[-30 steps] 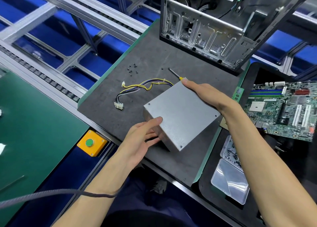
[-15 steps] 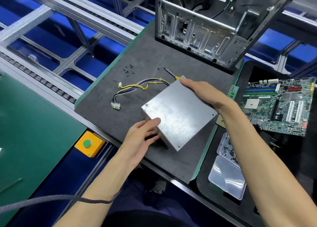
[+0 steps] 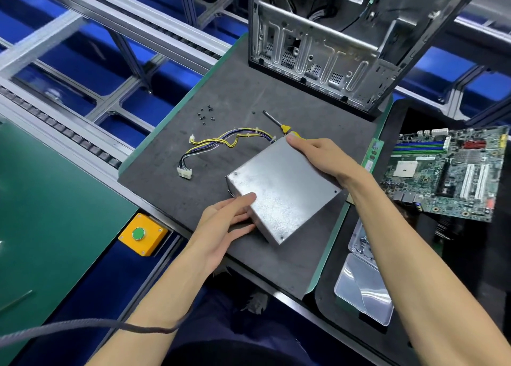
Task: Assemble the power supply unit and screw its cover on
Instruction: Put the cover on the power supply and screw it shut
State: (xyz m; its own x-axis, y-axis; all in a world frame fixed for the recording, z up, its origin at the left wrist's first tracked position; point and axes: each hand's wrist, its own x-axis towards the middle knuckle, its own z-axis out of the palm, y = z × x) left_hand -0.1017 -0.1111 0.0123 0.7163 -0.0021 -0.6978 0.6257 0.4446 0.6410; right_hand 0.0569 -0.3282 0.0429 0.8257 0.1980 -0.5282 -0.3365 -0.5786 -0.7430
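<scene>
Gripping the grey power supply unit [image 3: 284,188] mid-mat [image 3: 235,94], the left hand [image 3: 226,222] curls round its near-left side and the right hand [image 3: 320,158] clasps its far corner. Screws [image 3: 206,114] lie near the far-left edge. A clear plastic box [image 3: 365,288], lid open, holds small hardware.

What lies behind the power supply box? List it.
Behind the power supply box: a yellow-handled screwdriver, its handle end hidden by the box and right hand, and the wire harness.
</scene>
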